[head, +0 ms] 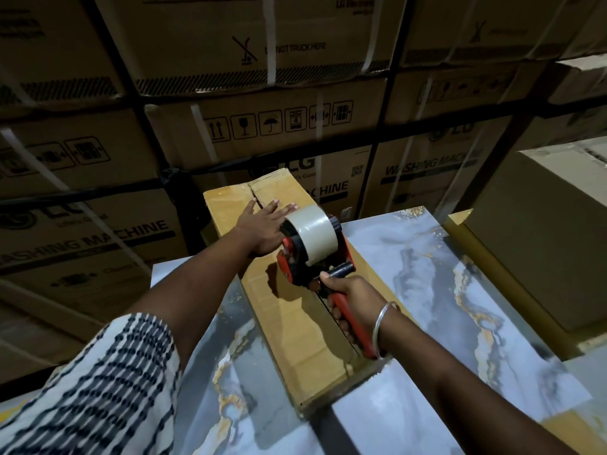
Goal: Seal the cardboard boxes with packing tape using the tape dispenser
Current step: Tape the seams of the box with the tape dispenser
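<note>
A long, narrow cardboard box lies lengthwise away from me on a marbled grey surface. Its top flaps meet in a centre seam that shows at the far end and near my right wrist. My left hand lies flat, fingers spread, on the far half of the box top. My right hand grips the red handle of a red and black tape dispenser carrying a pale tape roll. The dispenser's front sits on the box top over the seam, just behind my left hand.
Tall stacks of strapped washing-machine cartons form a wall right behind the box. Another big carton stands at the right on a yellowish base. A dark gap splits the marbled surface near me.
</note>
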`<state>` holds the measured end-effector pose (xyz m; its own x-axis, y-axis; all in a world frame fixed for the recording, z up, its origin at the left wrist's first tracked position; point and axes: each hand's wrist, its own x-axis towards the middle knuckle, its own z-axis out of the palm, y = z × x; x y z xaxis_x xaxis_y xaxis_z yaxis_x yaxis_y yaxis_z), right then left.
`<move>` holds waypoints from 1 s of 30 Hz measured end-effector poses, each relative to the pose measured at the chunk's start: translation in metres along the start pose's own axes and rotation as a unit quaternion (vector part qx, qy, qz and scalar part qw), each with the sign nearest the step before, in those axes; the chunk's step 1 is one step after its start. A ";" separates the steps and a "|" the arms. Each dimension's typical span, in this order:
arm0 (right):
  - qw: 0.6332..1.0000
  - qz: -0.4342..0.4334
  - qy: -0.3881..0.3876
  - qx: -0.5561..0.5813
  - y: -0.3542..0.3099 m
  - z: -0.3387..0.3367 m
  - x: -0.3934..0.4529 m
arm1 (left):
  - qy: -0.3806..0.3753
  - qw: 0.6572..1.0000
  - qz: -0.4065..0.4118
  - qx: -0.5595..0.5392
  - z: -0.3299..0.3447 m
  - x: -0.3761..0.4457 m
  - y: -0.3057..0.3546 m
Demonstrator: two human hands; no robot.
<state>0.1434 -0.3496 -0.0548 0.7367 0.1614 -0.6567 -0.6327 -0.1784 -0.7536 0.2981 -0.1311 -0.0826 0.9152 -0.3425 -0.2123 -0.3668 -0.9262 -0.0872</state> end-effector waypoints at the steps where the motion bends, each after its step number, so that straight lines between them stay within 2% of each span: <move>1: 1.000 0.002 -0.001 -0.002 -0.002 0.000 0.000 | -0.002 1.000 -0.002 0.009 -0.002 0.001 0.000; 5: 1.000 -0.006 -0.002 -0.011 0.006 -0.005 -0.006 | -0.007 0.999 0.005 0.037 0.007 0.010 -0.007; 11: 1.000 0.000 0.005 0.014 0.036 -0.018 -0.047 | 0.009 1.000 0.009 0.015 0.015 0.016 -0.010; 19: 0.998 -0.029 0.026 0.042 0.055 -0.021 -0.058 | 0.001 1.000 -0.025 0.006 0.004 0.008 0.006; 22: 0.998 -0.033 0.019 0.055 0.057 -0.023 -0.056 | 0.026 0.999 0.013 -0.040 0.005 -0.013 0.036; 25: 0.997 -0.041 0.020 0.062 0.057 -0.021 -0.052 | 0.012 0.995 0.062 -0.076 0.013 -0.038 0.063; 30: 0.997 -0.057 0.029 0.053 0.056 -0.018 -0.043 | -0.030 0.994 0.049 -0.089 0.012 -0.043 0.064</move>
<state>0.0807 -0.3836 -0.0678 0.8155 0.1183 -0.5666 -0.5640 -0.0580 -0.8238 0.2329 -0.1739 -0.0906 0.8632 -0.4266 -0.2701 -0.4129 -0.9043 0.1087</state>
